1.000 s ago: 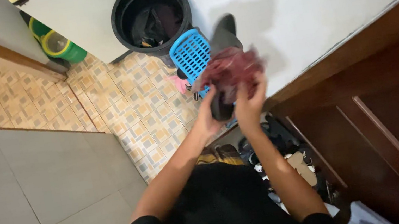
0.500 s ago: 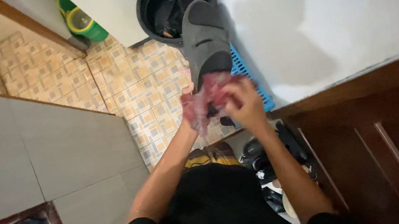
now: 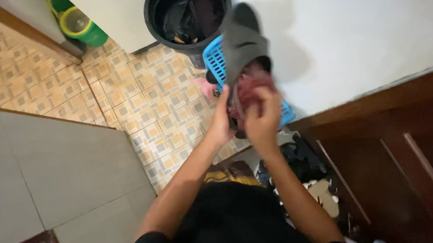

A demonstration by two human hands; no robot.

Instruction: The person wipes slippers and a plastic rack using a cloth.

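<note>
Head view, looking steeply down. I see a dark grey soft slipper-like shoe [image 3: 241,38] held up in front of the body, with a crumpled maroon cloth [image 3: 249,89] bunched at its lower opening. The shoe's long axis runs from about 6 o'clock, at the hands, up to 12 o'clock, toe end away from the body, tilted slightly toward 1 o'clock.

Left hand [image 3: 223,121]: fingers curled around the shoe's lower edge on the 9 o'clock side, gripping it. Right hand [image 3: 261,116]: clenched over the maroon cloth, pressing it against the shoe's heel end. The two hands sit side by side, touching the shoe from below; the shoe lies straight toward 12 o'clock from both, and neither hand is clearly the nearer.

Behind the shoe, at 12 o'clock, a bright blue perforated plastic basket [image 3: 214,59] leans by the white wall [image 3: 360,14]. At 11 o'clock stands a round black plastic bin [image 3: 153,5] with dark items inside. Further toward 10 o'clock, a green and yellow plastic tub [image 3: 79,26] sits on the patterned beige floor tiles [image 3: 127,95]. At 3 to 5 o'clock a dark brown wooden cabinet door [image 3: 416,154]. Below the forearms, a jumble of dark footwear [image 3: 297,161], details unclear. No readable labels or signs that I can place; packages at 7 o'clock are too blurred to tell.
</note>
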